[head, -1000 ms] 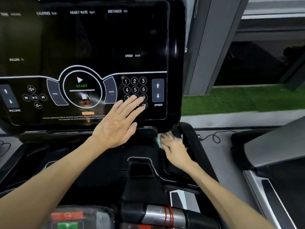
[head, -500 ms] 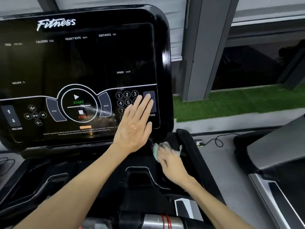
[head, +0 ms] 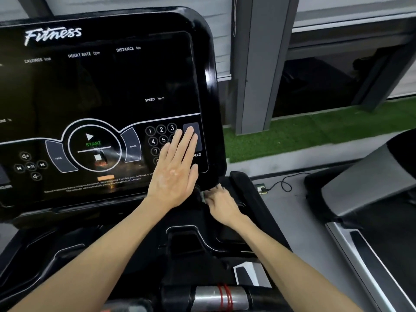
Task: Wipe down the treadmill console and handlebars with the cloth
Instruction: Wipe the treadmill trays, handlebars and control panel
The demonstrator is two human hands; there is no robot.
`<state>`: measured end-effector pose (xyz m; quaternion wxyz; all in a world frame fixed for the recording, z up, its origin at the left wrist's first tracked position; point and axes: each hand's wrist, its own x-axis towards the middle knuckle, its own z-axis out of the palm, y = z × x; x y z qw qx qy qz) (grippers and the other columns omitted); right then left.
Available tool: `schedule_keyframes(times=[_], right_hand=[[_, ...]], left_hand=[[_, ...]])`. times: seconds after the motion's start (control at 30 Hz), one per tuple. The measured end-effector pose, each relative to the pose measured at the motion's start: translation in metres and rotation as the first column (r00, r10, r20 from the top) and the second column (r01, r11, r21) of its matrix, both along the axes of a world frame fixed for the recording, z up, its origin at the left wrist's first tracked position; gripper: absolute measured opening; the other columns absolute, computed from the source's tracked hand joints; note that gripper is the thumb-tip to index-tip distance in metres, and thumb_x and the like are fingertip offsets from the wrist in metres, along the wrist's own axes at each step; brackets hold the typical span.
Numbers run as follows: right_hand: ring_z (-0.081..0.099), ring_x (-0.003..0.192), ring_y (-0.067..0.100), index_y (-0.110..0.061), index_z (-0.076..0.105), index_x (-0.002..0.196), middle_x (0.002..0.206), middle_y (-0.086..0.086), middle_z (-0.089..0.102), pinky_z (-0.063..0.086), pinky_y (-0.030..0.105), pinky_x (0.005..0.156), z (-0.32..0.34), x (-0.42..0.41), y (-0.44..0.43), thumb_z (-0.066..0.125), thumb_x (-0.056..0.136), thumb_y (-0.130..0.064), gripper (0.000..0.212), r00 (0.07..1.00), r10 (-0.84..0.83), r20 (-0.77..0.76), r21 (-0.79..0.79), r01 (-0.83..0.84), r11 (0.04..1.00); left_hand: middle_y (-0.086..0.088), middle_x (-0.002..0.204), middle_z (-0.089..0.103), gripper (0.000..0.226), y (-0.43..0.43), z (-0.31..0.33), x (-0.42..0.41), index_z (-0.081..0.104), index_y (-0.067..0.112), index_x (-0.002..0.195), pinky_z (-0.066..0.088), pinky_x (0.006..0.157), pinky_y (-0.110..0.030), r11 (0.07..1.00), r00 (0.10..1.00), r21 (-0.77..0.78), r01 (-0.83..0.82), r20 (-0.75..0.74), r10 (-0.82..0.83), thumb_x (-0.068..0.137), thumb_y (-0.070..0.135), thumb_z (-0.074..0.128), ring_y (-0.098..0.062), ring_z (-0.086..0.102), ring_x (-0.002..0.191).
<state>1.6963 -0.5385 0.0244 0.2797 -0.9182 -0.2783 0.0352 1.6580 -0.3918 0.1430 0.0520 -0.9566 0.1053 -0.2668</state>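
Observation:
The black treadmill console (head: 108, 91) fills the upper left, with a dark screen and printed buttons. My left hand (head: 174, 170) lies flat, fingers together, on the number pad and speed button at its lower right. My right hand (head: 221, 204) is closed on the cloth (head: 205, 195) just under the console's lower right corner. Only a sliver of the pale cloth shows beside the fingers. A chrome handlebar (head: 216, 297) with red bands crosses the bottom.
A black tray with recesses (head: 191, 239) sits below the console. A second treadmill (head: 360, 199) stands at the right. A cable and plug (head: 279, 186) lie on the grey floor, with green turf (head: 315, 134) and a grey pillar (head: 254, 64) behind.
My left hand slid right across the number pad to the speed button. My right hand pushed the cloth up under the console corner, hiding most of it. The view tilted upward.

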Motion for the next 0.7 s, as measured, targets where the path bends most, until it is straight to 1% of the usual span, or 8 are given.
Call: schedule_keyframes(times=[0.1,0.23,0.3,0.4,0.47,0.53,0.63,0.7], right_hand=[[0.049,0.115,0.038,-0.011,0.060,0.119,0.128,0.016,0.051,0.045,0.041,0.093,0.004,0.016,-0.002,0.048,0.089,-0.009,0.033,0.991,-0.026,-0.129,-0.057,0.018,0.998],[0.054,0.110,0.039,-0.006,0.062,0.115,0.121,0.018,0.058,0.043,0.039,0.086,0.010,0.017,-0.005,0.046,0.092,-0.008,0.028,0.995,0.036,-0.097,-0.090,-0.045,0.995],[0.052,0.114,0.037,-0.010,0.062,0.117,0.128,0.013,0.056,0.044,0.039,0.086,0.004,0.012,-0.015,0.044,0.095,-0.011,0.028,0.992,0.114,-0.062,-0.047,-0.117,0.992],[0.041,0.131,0.033,-0.011,0.057,0.126,0.146,0.010,0.043,0.042,0.044,0.100,-0.010,0.013,-0.034,0.041,0.098,-0.013,0.032,0.952,0.298,-0.074,-0.030,-0.301,0.953],[0.047,0.126,0.033,-0.009,0.060,0.112,0.136,0.011,0.051,0.044,0.045,0.096,-0.007,0.023,-0.037,0.043,0.095,-0.009,0.025,0.937,0.336,-0.090,-0.022,-0.339,0.940],[0.054,0.110,0.036,-0.008,0.060,0.106,0.118,0.013,0.057,0.047,0.043,0.085,0.001,0.037,-0.033,0.046,0.092,-0.007,0.020,0.944,0.315,-0.100,-0.057,-0.321,0.945],[0.057,0.107,0.038,-0.004,0.062,0.113,0.117,0.019,0.062,0.041,0.035,0.079,0.012,0.060,-0.020,0.044,0.097,-0.011,0.025,0.971,0.180,-0.154,-0.085,-0.195,0.977],[0.058,0.106,0.040,0.001,0.061,0.111,0.114,0.025,0.063,0.040,0.037,0.077,0.019,0.070,-0.014,0.040,0.100,-0.013,0.028,0.972,0.139,-0.188,-0.127,-0.164,0.978]], left_hand=[[-0.013,0.163,0.015,0.062,-0.001,-0.002,-0.001,0.022,0.002,0.153,0.018,0.120,-0.045,1.000,1.000,-0.008,-0.021,0.008,0.021,0.097,0.026,0.037,-0.029,0.011,0.151],[-0.012,0.163,0.017,0.063,-0.002,-0.001,-0.001,0.023,0.003,0.153,0.019,0.120,-0.046,0.999,1.000,-0.043,-0.025,0.007,0.025,0.096,0.023,0.040,-0.028,0.010,0.151],[-0.012,0.162,0.018,0.064,-0.003,-0.001,-0.001,0.024,0.002,0.153,0.018,0.120,-0.046,0.999,0.999,-0.044,-0.027,0.016,0.028,0.095,0.022,0.042,-0.027,0.009,0.151],[-0.011,0.162,0.017,0.064,-0.003,-0.003,0.000,0.024,0.002,0.152,0.014,0.120,-0.043,0.999,0.999,-0.044,-0.031,0.020,0.032,0.094,0.021,0.043,-0.026,0.007,0.152],[-0.011,0.162,0.017,0.064,-0.003,-0.003,0.000,0.023,0.003,0.152,0.013,0.120,-0.043,0.999,0.999,-0.033,-0.042,0.014,0.042,0.094,0.022,0.042,-0.026,0.007,0.152],[-0.013,0.162,0.018,0.064,-0.004,-0.002,0.000,0.022,0.002,0.152,0.013,0.120,-0.043,0.999,0.999,-0.027,-0.043,0.022,0.044,0.094,0.022,0.041,-0.027,0.007,0.151],[-0.014,0.161,0.018,0.064,-0.005,-0.002,-0.002,0.022,0.001,0.151,0.010,0.121,-0.040,0.999,0.999,-0.038,-0.037,0.024,0.038,0.093,0.020,0.041,-0.026,0.004,0.151],[-0.014,0.161,0.018,0.064,-0.005,-0.001,-0.001,0.023,0.000,0.151,0.007,0.121,-0.038,0.999,0.999,-0.040,-0.026,0.035,0.028,0.092,0.019,0.042,-0.025,0.004,0.151]])
